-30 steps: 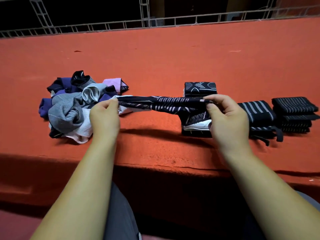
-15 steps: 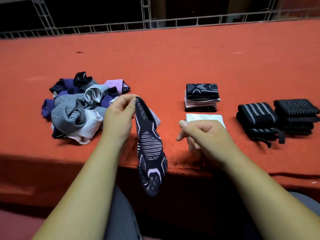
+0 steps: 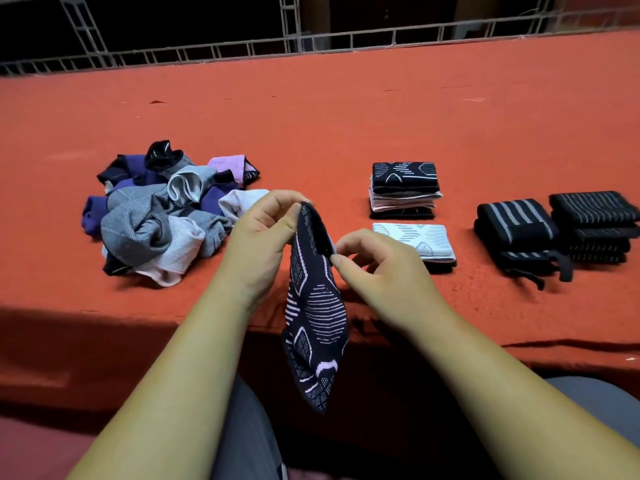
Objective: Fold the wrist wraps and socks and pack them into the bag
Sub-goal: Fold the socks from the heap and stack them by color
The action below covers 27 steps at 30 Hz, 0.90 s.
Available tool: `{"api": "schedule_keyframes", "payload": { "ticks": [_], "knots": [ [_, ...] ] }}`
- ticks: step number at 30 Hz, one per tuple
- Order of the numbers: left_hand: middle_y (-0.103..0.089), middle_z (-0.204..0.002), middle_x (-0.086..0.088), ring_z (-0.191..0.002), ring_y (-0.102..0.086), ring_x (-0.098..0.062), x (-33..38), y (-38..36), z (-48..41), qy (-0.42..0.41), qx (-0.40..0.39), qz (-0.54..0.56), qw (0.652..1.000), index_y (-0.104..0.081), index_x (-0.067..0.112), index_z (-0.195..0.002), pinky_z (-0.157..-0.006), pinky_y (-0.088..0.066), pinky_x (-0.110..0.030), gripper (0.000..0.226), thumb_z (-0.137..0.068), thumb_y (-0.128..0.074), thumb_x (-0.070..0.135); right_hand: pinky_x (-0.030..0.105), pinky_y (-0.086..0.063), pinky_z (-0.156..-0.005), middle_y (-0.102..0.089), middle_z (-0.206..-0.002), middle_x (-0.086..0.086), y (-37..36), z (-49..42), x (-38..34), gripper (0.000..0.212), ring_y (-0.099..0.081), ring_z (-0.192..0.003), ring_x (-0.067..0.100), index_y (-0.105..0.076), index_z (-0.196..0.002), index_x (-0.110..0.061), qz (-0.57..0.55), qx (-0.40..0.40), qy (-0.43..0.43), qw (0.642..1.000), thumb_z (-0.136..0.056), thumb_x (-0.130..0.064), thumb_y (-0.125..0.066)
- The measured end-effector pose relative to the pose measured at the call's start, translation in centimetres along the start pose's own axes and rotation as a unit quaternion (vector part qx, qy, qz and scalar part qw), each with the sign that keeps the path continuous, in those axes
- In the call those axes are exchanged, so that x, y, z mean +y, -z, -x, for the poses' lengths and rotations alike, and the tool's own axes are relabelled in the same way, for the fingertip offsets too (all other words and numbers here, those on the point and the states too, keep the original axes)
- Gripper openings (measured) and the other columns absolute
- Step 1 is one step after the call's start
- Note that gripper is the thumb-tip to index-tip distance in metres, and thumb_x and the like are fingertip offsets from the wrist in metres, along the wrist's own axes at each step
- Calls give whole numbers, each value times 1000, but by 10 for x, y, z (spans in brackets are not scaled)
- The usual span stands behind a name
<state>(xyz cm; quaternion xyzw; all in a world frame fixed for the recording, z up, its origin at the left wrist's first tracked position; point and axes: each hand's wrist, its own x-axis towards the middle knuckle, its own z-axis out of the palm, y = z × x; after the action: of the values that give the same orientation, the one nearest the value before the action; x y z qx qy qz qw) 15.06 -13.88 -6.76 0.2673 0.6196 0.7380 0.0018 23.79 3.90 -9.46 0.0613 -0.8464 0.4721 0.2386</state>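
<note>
A dark patterned sock (image 3: 313,317) hangs down over the front edge of the red table. My left hand (image 3: 263,244) pinches its cuff at the top. My right hand (image 3: 377,268) pinches the cuff's other side with thumb and forefinger. A heap of unfolded socks (image 3: 156,216) in grey, purple and pink lies at the left. A stack of folded socks (image 3: 403,190) stands behind a single folded white sock (image 3: 415,242). Two piles of folded black striped wrist wraps (image 3: 516,233) (image 3: 594,223) sit at the right. No bag is in view.
The red felt table (image 3: 346,116) stretches far back to a white metal truss frame (image 3: 311,43). Its front edge runs just below my hands, with my grey-trousered legs underneath.
The sock was stretched flat between both hands, then dropped from my right hand and hung from my left. My right hand has now come back and pinched the cuff.
</note>
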Motion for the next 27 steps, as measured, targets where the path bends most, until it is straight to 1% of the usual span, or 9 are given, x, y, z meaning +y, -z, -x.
{"api": "schedule_keyframes", "payload": {
  "ticks": [3,5,8,10,12,14,19,23,27],
  "knots": [
    [-68,-93,5,-87,-53,-22,-4,5,-2,-14,-6,-29,999,-75,29,-97,-82,-42,-42,14,-103,-66,20,18,-44,-65,-69,-79,-15,3,0,-3,10,-62,-69,4,-72,-90,-23,-16,0,5,1000,-92,-13,-73],
    [-66,-93,5,-90,-49,-24,-4,9,-3,-16,-9,-49,999,-74,28,-98,-84,-38,-44,16,-105,-64,18,24,-46,-64,-68,-75,-7,5,1,-7,2,-58,-67,9,-69,-88,-20,-79,-2,-19,997,-88,-17,-69],
    [-62,-86,7,-82,-50,-16,-2,12,-1,11,-18,-53,998,-68,23,-96,-76,-42,-33,19,-109,-57,13,32,-36,-61,-54,-70,8,11,-3,-8,8,-43,-66,20,-66,-81,-16,-245,-23,-97,964,-78,-11,-60],
    [-58,-83,2,-74,-49,-10,-2,10,1,40,-34,-48,997,-65,23,-93,-69,-42,-27,22,-110,-54,14,35,-28,-68,-51,-80,13,15,-7,-7,17,-37,-77,26,-68,-77,-16,-317,-58,-131,938,-77,-6,-55],
    [-55,-85,-3,-74,-47,-10,-2,8,3,53,-58,-48,996,-65,23,-93,-67,-40,-27,24,-111,-52,15,38,-27,-72,-50,-88,17,19,-9,-6,16,-37,-87,29,-65,-73,-12,-320,-86,-143,933,-73,-6,-50],
    [-52,-88,-8,-76,-45,-12,-2,7,4,64,-88,-35,993,-63,22,-96,-68,-37,-30,19,-112,-51,18,39,-28,-72,-52,-86,18,25,-9,-5,13,-37,-86,29,-62,-71,-8,-303,-104,-141,937,-71,-7,-49],
    [-58,-94,1,-81,-54,-9,1,1,10,96,-134,54,985,-61,18,-96,-74,-47,-23,21,-111,-48,24,45,-33,-81,-59,-83,12,41,-8,-1,14,-42,-83,26,-59,-74,-7,-223,-147,-95,959,-82,1,-50],
    [-65,-114,-3,-98,-61,-14,5,-4,13,63,-155,67,984,-70,25,-90,-87,-50,-25,30,-106,-50,39,45,-38,-78,-57,-94,14,38,-10,5,17,-47,-81,25,-61,-76,-11,-213,-85,-93,969,-85,1,-53],
    [-67,-122,-4,-114,-60,-20,3,0,16,61,-204,32,977,-73,24,-106,-99,-49,-32,32,-94,-71,53,45,-38,-76,-57,-87,13,33,-14,12,15,-48,-79,24,-62,-77,-18,-250,-30,-142,957,-83,-5,-58]
  ]
}}
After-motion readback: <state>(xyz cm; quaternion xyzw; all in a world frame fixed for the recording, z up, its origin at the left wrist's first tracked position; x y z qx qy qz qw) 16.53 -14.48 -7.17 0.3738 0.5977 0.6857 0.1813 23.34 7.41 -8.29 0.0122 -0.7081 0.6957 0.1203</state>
